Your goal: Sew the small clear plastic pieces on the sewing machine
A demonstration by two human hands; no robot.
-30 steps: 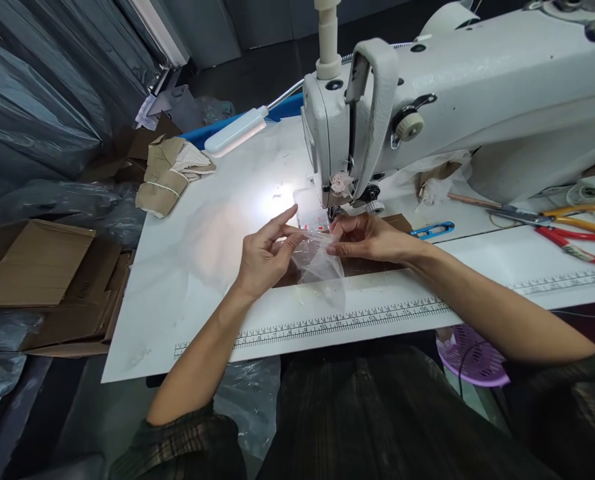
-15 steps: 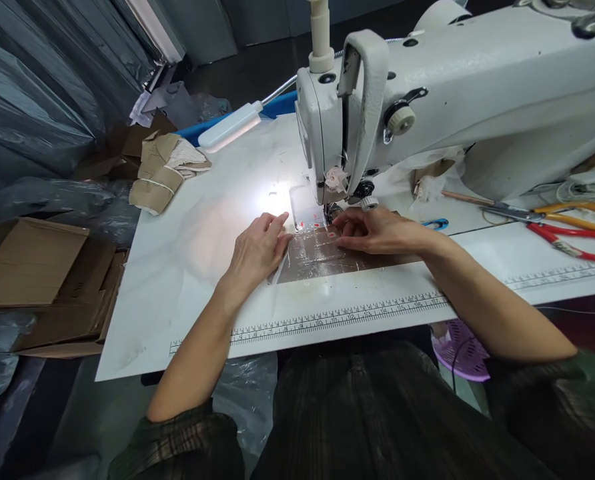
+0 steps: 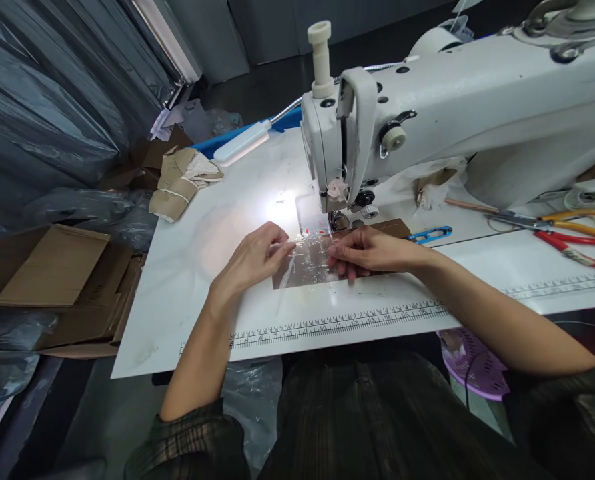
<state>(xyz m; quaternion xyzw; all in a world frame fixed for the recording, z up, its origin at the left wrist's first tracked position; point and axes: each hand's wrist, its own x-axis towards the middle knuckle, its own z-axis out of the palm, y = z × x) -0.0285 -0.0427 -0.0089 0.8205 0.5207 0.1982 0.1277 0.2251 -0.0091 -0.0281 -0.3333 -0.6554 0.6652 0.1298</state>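
Both hands have slid a little toward the person since a moment ago, and the clear bag (image 3: pixel 310 261) now lies flat on the desk (image 3: pixel 202 267). It was lifted up and puffy a second ago.

The left hand (image 3: pixel 252 260) rests on the left edge of the bag. Its fingers (image 3: pixel 280 248) are bent and close together, and the tips press a fold of the plastic. I cannot tell if they pinch it or only push it down.

The right hand (image 3: pixel 367 250) lies on the right side of the bag. Its fingers (image 3: pixel 338 252) are almost straight and close together, flat on the plastic, holding nothing.

The bag sits on a brown patch right in front of the needle of the sewing machine (image 3: pixel 427 127), between the two hands. Small red marks (image 3: pixel 313 233) show near its top edge. A bright light shines on the desk just beside it.

Blue snips (image 3: pixel 430 233) lie near the right hand. Red and yellow scissors (image 3: pixel 577 230) lie well apart, on the right.
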